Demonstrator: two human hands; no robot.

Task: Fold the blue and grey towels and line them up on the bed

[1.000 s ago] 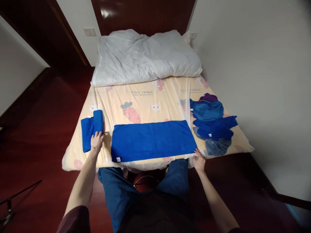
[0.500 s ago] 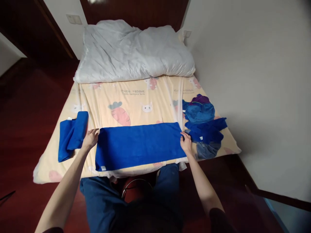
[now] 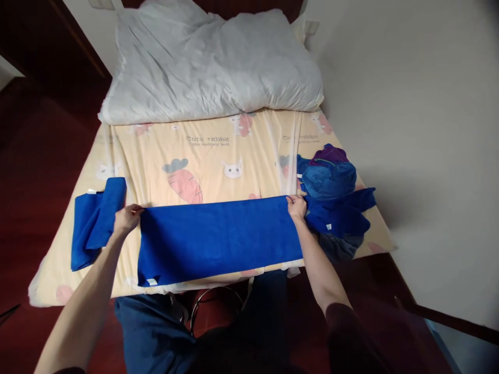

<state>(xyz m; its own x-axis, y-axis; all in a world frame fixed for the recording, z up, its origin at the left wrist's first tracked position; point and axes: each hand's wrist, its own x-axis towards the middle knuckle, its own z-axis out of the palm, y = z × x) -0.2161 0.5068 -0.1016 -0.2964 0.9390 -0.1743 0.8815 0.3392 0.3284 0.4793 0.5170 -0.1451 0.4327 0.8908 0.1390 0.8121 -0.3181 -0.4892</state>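
Note:
A long blue towel point(image 3: 222, 234) lies spread across the near side of the bed, with a small white tag at its near left corner. My left hand point(image 3: 128, 218) pinches its far left corner. At the far right corner, my right hand point(image 3: 297, 206) grips the edge between thumb and fingers. Just left of my left hand is a folded blue towel point(image 3: 88, 228) with a white tag. Beyond my right hand lies a heap of crumpled blue cloths point(image 3: 335, 213), with a purple cloth point(image 3: 329, 155) on top and a greyish-blue one underneath.
The bed point(image 3: 234, 189) has a cream sheet printed with carrots and rabbits. A bulky white quilt point(image 3: 218, 67) is piled at its far end. A wall point(image 3: 409, 130) runs along the right side. Below the near edge, a red stool with a metal ring point(image 3: 214, 311) shows between my legs.
Both hands have closed on the far corners of the blue towel. My right hand has moved up to its corner. The view has shifted closer to the bed.

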